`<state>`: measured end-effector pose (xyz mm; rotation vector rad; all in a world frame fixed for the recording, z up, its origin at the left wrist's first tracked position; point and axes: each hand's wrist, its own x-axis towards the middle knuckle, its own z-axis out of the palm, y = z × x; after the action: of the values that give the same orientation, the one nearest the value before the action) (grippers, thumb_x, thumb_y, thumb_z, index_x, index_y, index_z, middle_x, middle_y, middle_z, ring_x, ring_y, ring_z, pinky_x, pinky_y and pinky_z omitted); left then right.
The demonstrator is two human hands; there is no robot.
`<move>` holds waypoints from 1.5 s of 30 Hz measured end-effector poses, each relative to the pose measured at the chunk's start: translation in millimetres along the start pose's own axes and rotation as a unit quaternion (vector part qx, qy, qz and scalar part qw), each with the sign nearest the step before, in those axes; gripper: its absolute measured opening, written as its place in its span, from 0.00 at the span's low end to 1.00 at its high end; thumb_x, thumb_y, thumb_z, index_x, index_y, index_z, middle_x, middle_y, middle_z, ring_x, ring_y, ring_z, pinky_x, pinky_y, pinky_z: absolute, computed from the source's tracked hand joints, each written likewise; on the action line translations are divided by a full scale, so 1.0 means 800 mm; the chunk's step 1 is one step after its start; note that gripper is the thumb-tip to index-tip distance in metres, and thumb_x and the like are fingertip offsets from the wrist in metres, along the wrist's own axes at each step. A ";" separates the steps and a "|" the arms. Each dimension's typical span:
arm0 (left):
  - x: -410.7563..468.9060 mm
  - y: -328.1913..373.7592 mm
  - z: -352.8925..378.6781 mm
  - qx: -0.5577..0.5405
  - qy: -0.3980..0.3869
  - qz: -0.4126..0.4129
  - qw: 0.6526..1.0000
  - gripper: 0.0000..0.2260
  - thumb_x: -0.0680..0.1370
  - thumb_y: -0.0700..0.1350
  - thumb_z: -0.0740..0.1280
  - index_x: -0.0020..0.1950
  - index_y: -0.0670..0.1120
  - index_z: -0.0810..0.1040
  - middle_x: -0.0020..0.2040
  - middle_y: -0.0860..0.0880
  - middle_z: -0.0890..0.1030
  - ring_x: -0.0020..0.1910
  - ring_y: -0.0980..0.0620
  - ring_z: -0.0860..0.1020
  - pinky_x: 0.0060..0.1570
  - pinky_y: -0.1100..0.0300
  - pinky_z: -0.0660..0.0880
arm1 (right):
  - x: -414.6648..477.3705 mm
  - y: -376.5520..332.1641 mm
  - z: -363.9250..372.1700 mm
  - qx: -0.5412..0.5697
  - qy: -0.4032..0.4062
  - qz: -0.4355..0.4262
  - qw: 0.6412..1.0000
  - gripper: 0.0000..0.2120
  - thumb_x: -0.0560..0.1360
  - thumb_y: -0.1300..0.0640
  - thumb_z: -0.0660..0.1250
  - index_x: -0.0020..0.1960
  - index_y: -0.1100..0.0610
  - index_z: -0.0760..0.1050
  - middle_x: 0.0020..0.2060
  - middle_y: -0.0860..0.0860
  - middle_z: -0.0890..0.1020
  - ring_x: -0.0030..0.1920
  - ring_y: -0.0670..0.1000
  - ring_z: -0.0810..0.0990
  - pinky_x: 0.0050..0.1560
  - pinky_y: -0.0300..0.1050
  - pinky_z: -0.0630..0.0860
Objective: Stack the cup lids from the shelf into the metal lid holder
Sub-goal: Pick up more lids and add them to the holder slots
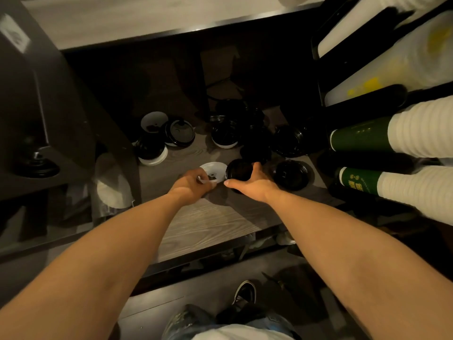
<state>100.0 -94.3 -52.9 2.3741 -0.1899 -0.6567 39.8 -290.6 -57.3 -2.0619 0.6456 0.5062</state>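
The main risk is a fumbled lift. The left hand [193,184] pinches only the near rim of a thin white lid [213,168] with curled fingertips, so the lid could flex and slip back onto the wood-grain shelf [208,222]. It could also knock the black lids [239,169] that touch it on the right. The right hand [255,184] is wrapped round those black lids, thumb on the near edge and fingers over the far side. If this is a short stack, as it seems, a loose squeeze could let the lower ones drop out. A sweep to the right could also clip the single black lid [290,174] lying just beside it. Dim light and motion blur make rims hard to judge. Both held pieces sit in the centre of the frame, on the middle of the shelf, with more lid piles [224,136] behind them. I cannot pick out the metal holder with any certainty. The white lid lies flat, its round face up toward the camera and its axis upright; being a disc, it has no long side. The black lids are tipped, hollow face toward the viewer.
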 end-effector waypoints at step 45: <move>-0.359 -0.208 -0.285 0.013 0.125 0.121 0.985 0.41 0.73 0.57 0.75 0.80 0.56 0.56 0.76 0.50 0.67 0.72 0.48 0.68 0.67 0.53 0.66 | -0.291 -0.287 0.291 0.224 -0.162 -0.089 0.957 0.18 0.77 0.45 0.66 0.64 0.51 0.74 0.55 0.58 0.81 0.55 0.59 0.81 0.58 0.58 0.78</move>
<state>-38.6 247.4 108.8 2.3818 -0.3698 -0.2399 -26.0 72.5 100.3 -1.5471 0.3364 0.5231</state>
